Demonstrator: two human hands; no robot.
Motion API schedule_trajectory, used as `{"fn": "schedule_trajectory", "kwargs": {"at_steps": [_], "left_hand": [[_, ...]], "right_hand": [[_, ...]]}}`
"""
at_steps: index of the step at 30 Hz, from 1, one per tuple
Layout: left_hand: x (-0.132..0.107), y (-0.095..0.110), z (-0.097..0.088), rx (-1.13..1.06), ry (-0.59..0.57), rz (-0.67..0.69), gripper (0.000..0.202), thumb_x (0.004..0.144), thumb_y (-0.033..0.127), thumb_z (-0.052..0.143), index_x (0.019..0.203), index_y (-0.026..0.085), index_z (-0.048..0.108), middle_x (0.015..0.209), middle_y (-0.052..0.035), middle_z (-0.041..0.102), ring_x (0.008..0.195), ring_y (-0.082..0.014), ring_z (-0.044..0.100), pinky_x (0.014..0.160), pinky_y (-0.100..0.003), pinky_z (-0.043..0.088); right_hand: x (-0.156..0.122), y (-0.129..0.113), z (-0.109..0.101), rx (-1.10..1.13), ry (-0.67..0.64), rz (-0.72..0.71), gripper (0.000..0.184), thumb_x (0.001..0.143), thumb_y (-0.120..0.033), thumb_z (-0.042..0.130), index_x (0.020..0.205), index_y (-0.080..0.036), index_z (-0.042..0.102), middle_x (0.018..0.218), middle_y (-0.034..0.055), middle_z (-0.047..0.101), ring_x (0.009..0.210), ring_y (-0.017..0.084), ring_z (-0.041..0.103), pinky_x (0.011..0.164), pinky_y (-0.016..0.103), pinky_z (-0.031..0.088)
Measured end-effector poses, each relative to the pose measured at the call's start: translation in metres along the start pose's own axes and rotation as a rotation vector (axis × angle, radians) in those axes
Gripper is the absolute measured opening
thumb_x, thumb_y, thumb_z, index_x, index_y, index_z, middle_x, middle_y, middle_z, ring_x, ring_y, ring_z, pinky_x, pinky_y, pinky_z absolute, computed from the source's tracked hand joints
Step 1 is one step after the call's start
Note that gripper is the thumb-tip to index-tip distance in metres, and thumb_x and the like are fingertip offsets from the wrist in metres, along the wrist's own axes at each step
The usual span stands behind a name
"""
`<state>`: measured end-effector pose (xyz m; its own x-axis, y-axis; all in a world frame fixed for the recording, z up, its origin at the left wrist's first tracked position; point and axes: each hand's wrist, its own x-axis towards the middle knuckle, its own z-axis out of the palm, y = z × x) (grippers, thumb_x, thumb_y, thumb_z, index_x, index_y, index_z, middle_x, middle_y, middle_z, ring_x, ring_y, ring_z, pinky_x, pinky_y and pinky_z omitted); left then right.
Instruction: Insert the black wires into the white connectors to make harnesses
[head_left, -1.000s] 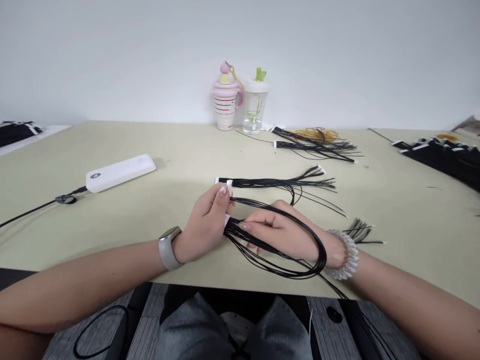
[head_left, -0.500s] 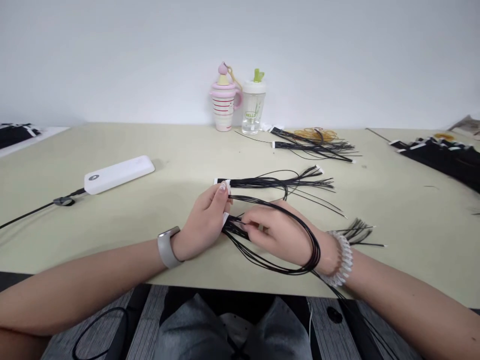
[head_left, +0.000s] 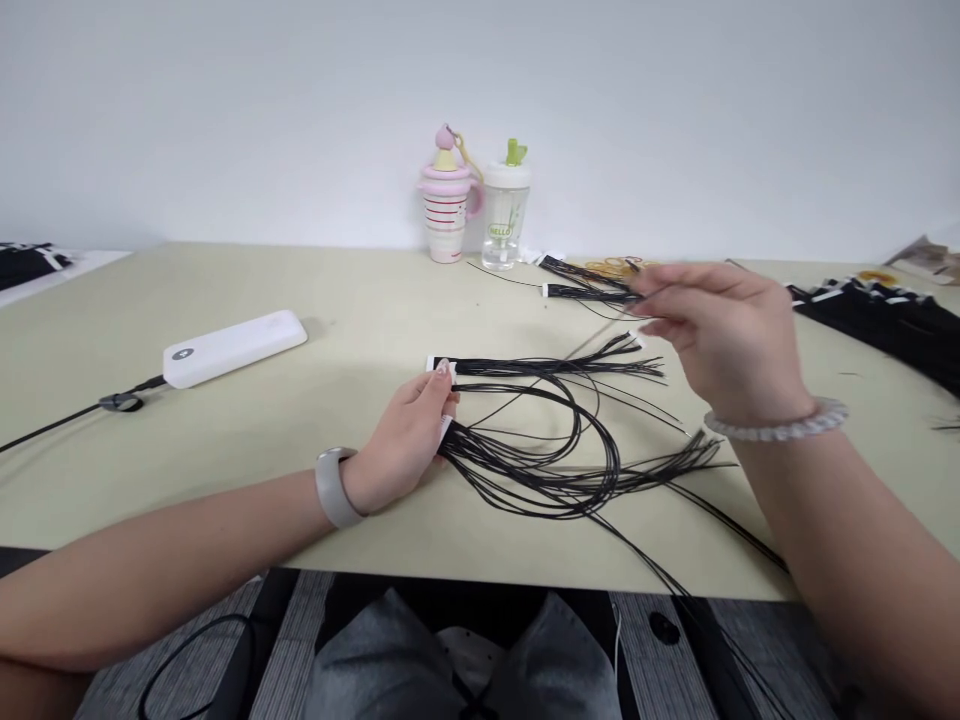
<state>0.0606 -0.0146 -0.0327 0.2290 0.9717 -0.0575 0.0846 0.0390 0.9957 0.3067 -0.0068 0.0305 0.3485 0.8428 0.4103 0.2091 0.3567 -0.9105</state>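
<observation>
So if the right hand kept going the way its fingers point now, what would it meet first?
Probably the wire bundle with the white connector, just past the right hand fingertips; beyond it stand the clear bottle and pink cup. Depth is unclear.

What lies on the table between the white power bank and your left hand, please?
Only bare table lies between the power bank and the left hand, as the head view shows.

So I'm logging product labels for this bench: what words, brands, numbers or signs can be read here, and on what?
"HELLO": green label on the clear bottle by the wall.
Grey round mark on the white power bank: too small to read.
Pink striped cup: stripes only, no text.
Nothing else legible.
</observation>
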Motion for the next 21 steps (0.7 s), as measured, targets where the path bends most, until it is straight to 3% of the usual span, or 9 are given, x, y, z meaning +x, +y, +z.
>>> {"fn": "schedule_trajectory", "kwargs": {"at_steps": [3, 6, 8, 10, 13, 17, 21], "left_hand": [[0.0, 0.0, 0.001, 0.008, -0.016, 0.031, 0.046, 0.083, 0.056, 0.032, 0.059, 0.017, 0.031, 0.052, 0.0033, 0.028, 0.043, -0.0055, 0.025, 0.037, -0.018, 0.025], [0.0, -0.002, 0.001, 0.003, -0.031, 0.053, 0.044, 0.084, 0.053, 0.034, 0.06, 0.017, 0.031, 0.052, 0.0034, 0.029, 0.043, -0.0054, 0.025, 0.037, -0.019, 0.025], [0.001, -0.003, 0.001, -0.013, -0.04, 0.057, 0.043, 0.084, 0.053, 0.035, 0.061, 0.017, 0.032, 0.052, 0.0035, 0.029, 0.042, -0.0056, 0.025, 0.036, -0.019, 0.024], [0.001, -0.005, 0.0, -0.012, -0.041, 0.048, 0.042, 0.084, 0.053, 0.035, 0.061, 0.017, 0.033, 0.051, 0.0034, 0.03, 0.042, -0.0056, 0.025, 0.036, -0.02, 0.024], [0.002, -0.008, -0.002, -0.002, -0.043, 0.027, 0.042, 0.083, 0.053, 0.036, 0.061, 0.017, 0.033, 0.05, 0.0033, 0.031, 0.041, -0.0056, 0.026, 0.036, -0.02, 0.025], [0.001, -0.01, -0.003, -0.001, -0.065, 0.036, 0.042, 0.084, 0.053, 0.034, 0.061, 0.017, 0.034, 0.049, 0.0033, 0.03, 0.04, -0.006, 0.028, 0.036, -0.02, 0.026], [0.0, -0.01, -0.002, 0.047, -0.069, 0.063, 0.041, 0.085, 0.05, 0.033, 0.06, 0.017, 0.035, 0.049, 0.0033, 0.031, 0.04, -0.0061, 0.029, 0.037, -0.02, 0.027]], "right_hand": [[0.006, -0.001, -0.003, 0.322, 0.072, 0.084, 0.018, 0.074, -0.007, 0.052, 0.088, -0.01, 0.063, 0.099, 0.0117, 0.064, 0.071, 0.009, 0.06, 0.062, 0.026, 0.043], [-0.002, -0.005, 0.004, 0.295, 0.045, 0.081, 0.035, 0.079, -0.01, 0.051, 0.113, -0.016, 0.054, 0.08, 0.0046, 0.065, 0.05, 0.003, 0.049, 0.051, 0.022, 0.039], [-0.015, -0.007, 0.013, 0.208, -0.093, 0.085, 0.045, 0.081, -0.014, 0.051, 0.125, -0.022, 0.042, 0.069, -0.0003, 0.061, 0.044, 0.004, 0.045, 0.045, 0.021, 0.038], [-0.03, -0.007, 0.024, 0.091, -0.281, 0.075, 0.036, 0.083, -0.023, 0.051, 0.117, -0.022, 0.044, 0.066, -0.0017, 0.059, 0.044, 0.005, 0.047, 0.044, 0.021, 0.038], [-0.048, -0.005, 0.036, -0.193, -0.512, -0.054, 0.015, 0.083, -0.031, 0.05, 0.087, -0.017, 0.053, 0.062, -0.0012, 0.057, 0.046, 0.006, 0.046, 0.044, 0.019, 0.036], [-0.059, 0.0, 0.042, -0.539, -0.572, -0.335, 0.023, 0.083, -0.031, 0.05, 0.071, -0.014, 0.061, 0.056, -0.0016, 0.054, 0.049, 0.004, 0.041, 0.048, 0.019, 0.031], [-0.06, 0.004, 0.043, -0.625, -0.601, -0.392, 0.024, 0.083, -0.029, 0.049, 0.071, -0.014, 0.064, 0.056, -0.0017, 0.055, 0.049, 0.004, 0.039, 0.05, 0.019, 0.03]]}}
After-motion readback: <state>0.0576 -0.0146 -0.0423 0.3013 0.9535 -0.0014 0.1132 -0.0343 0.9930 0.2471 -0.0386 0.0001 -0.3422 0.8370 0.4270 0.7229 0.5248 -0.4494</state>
